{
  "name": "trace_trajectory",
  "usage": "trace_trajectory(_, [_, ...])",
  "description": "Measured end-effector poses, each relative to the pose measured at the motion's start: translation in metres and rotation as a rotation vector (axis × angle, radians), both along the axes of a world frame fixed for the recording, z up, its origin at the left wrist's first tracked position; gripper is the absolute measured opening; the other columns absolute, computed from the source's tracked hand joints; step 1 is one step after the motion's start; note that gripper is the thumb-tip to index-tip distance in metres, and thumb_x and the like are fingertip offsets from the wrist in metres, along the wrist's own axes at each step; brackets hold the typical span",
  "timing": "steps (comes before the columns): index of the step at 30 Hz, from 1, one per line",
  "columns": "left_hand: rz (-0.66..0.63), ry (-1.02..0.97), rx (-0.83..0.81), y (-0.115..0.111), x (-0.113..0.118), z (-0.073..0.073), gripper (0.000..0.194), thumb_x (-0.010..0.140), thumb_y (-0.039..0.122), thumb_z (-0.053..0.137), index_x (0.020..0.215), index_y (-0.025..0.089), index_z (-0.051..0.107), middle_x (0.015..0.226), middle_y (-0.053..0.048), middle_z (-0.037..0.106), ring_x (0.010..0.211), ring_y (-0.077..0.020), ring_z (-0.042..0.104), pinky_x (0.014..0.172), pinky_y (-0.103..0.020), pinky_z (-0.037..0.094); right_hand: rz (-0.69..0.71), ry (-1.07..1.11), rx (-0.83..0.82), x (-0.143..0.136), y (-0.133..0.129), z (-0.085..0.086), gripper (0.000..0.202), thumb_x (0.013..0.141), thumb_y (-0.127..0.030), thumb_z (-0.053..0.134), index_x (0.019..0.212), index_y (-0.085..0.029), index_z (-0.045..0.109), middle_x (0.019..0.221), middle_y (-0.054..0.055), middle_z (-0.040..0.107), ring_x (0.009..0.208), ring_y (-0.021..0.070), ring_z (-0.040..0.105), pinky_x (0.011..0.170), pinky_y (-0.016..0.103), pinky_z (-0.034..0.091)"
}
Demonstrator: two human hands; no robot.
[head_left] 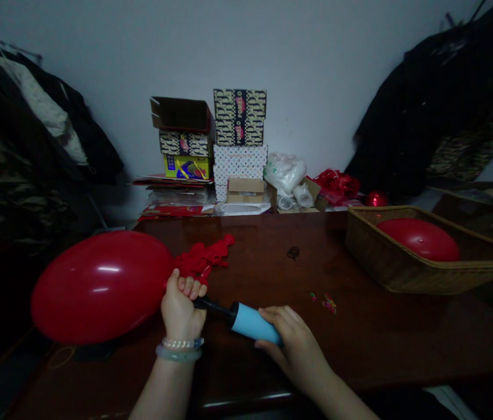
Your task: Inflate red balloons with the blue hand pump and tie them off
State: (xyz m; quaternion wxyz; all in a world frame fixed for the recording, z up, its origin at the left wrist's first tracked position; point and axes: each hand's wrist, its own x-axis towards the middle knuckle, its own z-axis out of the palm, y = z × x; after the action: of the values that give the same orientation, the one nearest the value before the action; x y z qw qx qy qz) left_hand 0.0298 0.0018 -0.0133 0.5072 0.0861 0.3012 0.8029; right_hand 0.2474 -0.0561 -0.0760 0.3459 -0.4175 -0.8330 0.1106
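Observation:
A large inflated red balloon (101, 286) lies to the left, its neck pinched in my left hand (184, 303). The black nozzle end of a hand pump (255, 324) meets that same hand, so the joint between neck and nozzle is hidden. My right hand (292, 344) is wrapped round the pump's light blue barrel, with part of the black rod showing between the two hands. Just beyond my left hand is a pile of uninflated red balloons (202, 256) on the brown table (264, 268).
At the right a wicker basket (397, 265) holds another inflated red balloon (421, 238). Small coloured bits (329, 303) and a dark tangle of bands (293, 252) lie mid-table. Stacked boxes (240, 116) stand along the wall; clothes (439, 105) hang on both sides.

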Motion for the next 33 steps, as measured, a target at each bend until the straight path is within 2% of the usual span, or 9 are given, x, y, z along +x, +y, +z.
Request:
trace_trajectory(6, [0.010,-0.010,-0.004,0.002,-0.006,-0.006,0.039,0.081,0.025,0.060,0.057,0.020,0.029,0.042,0.010,0.027,0.036,-0.0057,0.023,0.037,-0.020,0.026,-0.002,-0.002,-0.011,0.004,0.000,-0.004,0.042,0.085,-0.030,0.066,0.122,-0.019,0.052,0.112,0.011,0.062,0.104,0.0259,0.058,0.092,0.045,0.048])
trace_trajectory(13, [-0.018,-0.007,-0.003,0.002,0.006,-0.015,0.038,0.082,0.024,0.059,0.057,0.019,0.031,0.044,0.009,0.027,0.037,-0.0054,0.024,0.039,-0.020,0.027,-0.010,0.009,0.026,0.001,0.000,-0.007,0.040,0.085,-0.028,0.066,0.121,-0.017,0.053,0.112,0.012,0.063,0.103,0.0264,0.058,0.091,0.045,0.049])
trace_trajectory(20, [-0.062,0.011,-0.014,0.000,0.023,-0.021,0.041,0.083,0.031,0.061,0.057,0.019,0.032,0.046,0.009,0.028,0.038,-0.0055,0.024,0.040,-0.021,0.028,-0.051,-0.001,0.053,-0.006,-0.001,-0.008,0.040,0.084,-0.030,0.066,0.120,-0.018,0.054,0.110,0.012,0.064,0.100,0.0270,0.060,0.088,0.045,0.050])
trace_trajectory(26, [-0.063,0.005,0.000,-0.002,0.017,-0.013,0.041,0.083,0.028,0.060,0.057,0.019,0.029,0.044,0.009,0.026,0.037,-0.0055,0.024,0.039,-0.020,0.026,-0.029,-0.002,0.000,-0.008,-0.001,-0.001,0.042,0.082,-0.028,0.069,0.120,-0.018,0.054,0.111,0.011,0.064,0.101,0.0265,0.059,0.088,0.043,0.050])
trace_trajectory(33, [0.016,-0.001,0.024,-0.001,-0.011,0.002,0.038,0.083,0.023,0.057,0.058,0.019,0.029,0.043,0.009,0.026,0.036,-0.0056,0.023,0.038,-0.020,0.026,-0.003,-0.017,0.019,0.006,0.003,0.003,0.045,0.083,-0.031,0.068,0.123,-0.018,0.053,0.111,0.011,0.064,0.101,0.0252,0.059,0.089,0.042,0.050])
